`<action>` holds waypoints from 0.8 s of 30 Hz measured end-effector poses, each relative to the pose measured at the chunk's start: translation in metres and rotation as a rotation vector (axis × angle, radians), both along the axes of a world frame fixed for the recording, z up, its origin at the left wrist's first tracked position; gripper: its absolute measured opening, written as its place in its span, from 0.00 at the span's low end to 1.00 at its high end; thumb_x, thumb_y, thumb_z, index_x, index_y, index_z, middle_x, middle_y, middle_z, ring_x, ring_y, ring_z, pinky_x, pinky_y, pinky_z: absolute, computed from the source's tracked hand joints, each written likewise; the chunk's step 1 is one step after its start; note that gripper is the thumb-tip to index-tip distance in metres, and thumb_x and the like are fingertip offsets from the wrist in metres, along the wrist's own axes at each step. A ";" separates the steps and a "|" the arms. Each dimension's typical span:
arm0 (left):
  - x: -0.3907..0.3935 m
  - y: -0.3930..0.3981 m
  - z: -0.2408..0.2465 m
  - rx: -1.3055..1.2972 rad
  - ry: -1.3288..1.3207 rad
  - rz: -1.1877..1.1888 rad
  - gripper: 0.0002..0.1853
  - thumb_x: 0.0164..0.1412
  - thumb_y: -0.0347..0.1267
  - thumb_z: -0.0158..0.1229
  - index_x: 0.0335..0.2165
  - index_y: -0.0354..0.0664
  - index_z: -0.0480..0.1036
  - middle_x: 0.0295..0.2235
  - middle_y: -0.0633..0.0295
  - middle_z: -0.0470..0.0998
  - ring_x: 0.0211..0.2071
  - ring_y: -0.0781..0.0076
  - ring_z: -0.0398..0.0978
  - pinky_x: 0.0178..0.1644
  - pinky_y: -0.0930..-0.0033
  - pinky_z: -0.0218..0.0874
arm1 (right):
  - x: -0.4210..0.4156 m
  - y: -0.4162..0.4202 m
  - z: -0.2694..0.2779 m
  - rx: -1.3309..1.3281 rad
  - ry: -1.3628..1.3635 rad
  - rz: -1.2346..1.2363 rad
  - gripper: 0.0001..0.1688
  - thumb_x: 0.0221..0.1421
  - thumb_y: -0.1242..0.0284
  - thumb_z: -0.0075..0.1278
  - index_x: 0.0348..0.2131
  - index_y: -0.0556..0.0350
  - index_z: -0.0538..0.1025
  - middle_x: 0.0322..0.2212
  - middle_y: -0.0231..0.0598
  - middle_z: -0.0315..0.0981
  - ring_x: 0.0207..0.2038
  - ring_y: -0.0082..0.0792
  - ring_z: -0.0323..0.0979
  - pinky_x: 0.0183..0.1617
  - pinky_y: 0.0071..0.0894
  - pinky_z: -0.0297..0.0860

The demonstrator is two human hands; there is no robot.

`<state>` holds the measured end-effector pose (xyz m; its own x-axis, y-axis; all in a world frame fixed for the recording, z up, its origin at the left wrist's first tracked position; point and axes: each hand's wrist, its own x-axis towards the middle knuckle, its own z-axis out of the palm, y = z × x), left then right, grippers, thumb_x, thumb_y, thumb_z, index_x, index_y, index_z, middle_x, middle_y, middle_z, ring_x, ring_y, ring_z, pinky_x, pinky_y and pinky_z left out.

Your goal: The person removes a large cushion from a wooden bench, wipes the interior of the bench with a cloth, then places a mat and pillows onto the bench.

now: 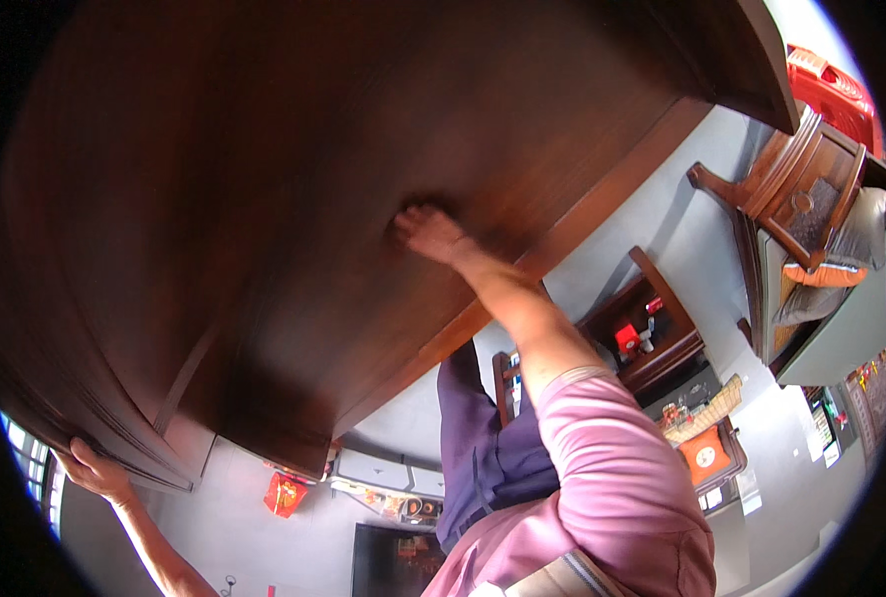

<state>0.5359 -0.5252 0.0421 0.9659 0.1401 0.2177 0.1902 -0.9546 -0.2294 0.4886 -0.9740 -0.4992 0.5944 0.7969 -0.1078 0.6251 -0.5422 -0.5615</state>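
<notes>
A large piece of dark wooden furniture [323, 164] fills the upper left, with broad panels and a moulded edge [133, 440]. My right hand [431, 233] rests on its flat panel. The fingers are bent and blurred, and whatever may be under the palm is hidden. At the lower left, my left hand [96, 474] grips the moulded edge, thumb on the near side and fingers partly hidden behind. A lighter, narrow strip [185, 380] crosses the panel between the two hands.
Behind me is a low wooden table [663, 328] bearing a red box [627, 339]. Carved wooden seating [801, 198] with grey and orange cushions stands at the right, near red plastic furniture [834, 93]. A red bag [284, 494] sits beside a white cabinet [383, 472]; a dark screen [394, 560] is below.
</notes>
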 end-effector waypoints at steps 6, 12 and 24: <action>-0.008 -0.011 0.001 -0.047 -0.004 0.275 0.37 0.64 0.53 0.41 0.56 0.30 0.61 0.51 0.37 0.67 0.51 0.44 0.69 0.52 0.53 0.63 | 0.075 -0.250 0.033 -0.447 -0.154 -0.989 0.15 0.44 0.79 0.50 0.36 0.52 0.74 0.36 0.42 0.71 0.41 0.45 0.67 0.45 0.42 0.67; 0.005 -0.028 -0.014 -0.006 -0.079 0.278 0.37 0.65 0.54 0.40 0.57 0.32 0.61 0.52 0.39 0.68 0.52 0.45 0.68 0.55 0.53 0.61 | 0.064 -0.334 0.062 -0.250 -0.160 -1.292 0.19 0.49 0.81 0.44 0.43 0.58 0.71 0.38 0.46 0.67 0.40 0.49 0.66 0.43 0.46 0.67; 0.016 -0.024 -0.021 0.007 -0.097 0.258 0.35 0.64 0.57 0.38 0.55 0.41 0.65 0.55 0.47 0.66 0.55 0.53 0.66 0.58 0.51 0.58 | -0.112 -0.154 0.058 -0.322 0.340 0.102 0.07 0.51 0.71 0.45 0.31 0.46 0.75 0.38 0.34 0.68 0.47 0.35 0.65 0.46 0.36 0.66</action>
